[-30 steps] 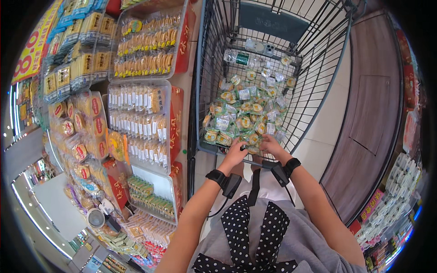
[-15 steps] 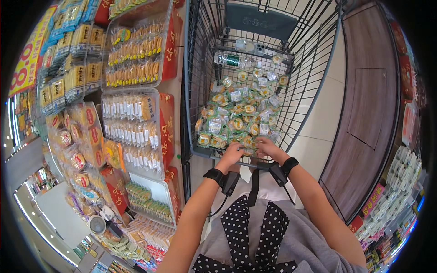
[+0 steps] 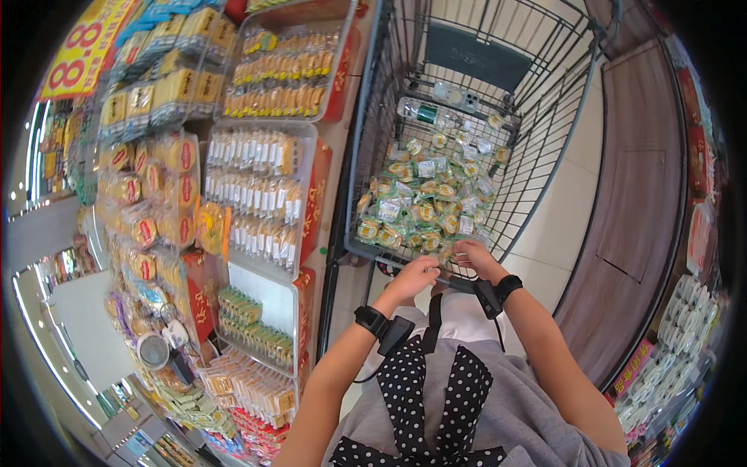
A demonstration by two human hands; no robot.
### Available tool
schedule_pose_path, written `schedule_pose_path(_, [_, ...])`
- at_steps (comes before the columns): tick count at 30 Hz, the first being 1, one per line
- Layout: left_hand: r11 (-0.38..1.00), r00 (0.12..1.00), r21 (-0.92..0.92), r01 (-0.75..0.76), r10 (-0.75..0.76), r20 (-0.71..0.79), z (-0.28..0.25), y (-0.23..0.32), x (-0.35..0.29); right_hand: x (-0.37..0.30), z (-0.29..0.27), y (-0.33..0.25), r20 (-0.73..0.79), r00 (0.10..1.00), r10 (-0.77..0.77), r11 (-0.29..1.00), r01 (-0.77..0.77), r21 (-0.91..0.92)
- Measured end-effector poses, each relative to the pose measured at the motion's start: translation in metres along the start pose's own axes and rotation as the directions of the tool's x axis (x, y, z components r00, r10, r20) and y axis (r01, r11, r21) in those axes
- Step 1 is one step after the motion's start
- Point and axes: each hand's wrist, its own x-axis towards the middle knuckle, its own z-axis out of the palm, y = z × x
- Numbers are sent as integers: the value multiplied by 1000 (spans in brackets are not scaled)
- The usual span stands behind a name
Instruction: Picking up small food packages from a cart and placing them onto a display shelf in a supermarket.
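A heap of small, clear-wrapped yellow snack packets point(image 3: 424, 189) covers the near floor of a dark wire shopping cart point(image 3: 359, 233). At the cart's near end, my left hand point(image 3: 419, 275) is closed, its fingers pressed together by the rim; what they hold, if anything, is hidden. Close beside it, my right hand point(image 3: 478, 256) has its fingers curled in on a wrapped snack packet point(image 3: 446, 254) at the heap's near edge. Both wrists wear black bands with small black boxes.
Beyond the heap lie a clear bottle with a green label point(image 3: 424, 111) and a pale phone point(image 3: 456, 96). Plastic bins of wrapped biscuits point(image 3: 253, 194) line the left side. A brown wooden panel point(image 3: 634, 194) stands on the right, past pale floor tiles.
My view has turned, so the shelves and cart sit further right. My left hand has drawn back from the packets toward the cart's near rim. My right hand stays near the heap's edge.
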Motion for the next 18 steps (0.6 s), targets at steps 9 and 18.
schedule_pose_path(9, [986,991,-101,-132,131,-19,-19,40,-69,-23,45,-17,342,939,28,998,-48,48])
schedule_pose_path(18, [884,857,-197,-423,320,-405,-58,23,-144,-68,138,-53,506,834,-221,966,116,231])
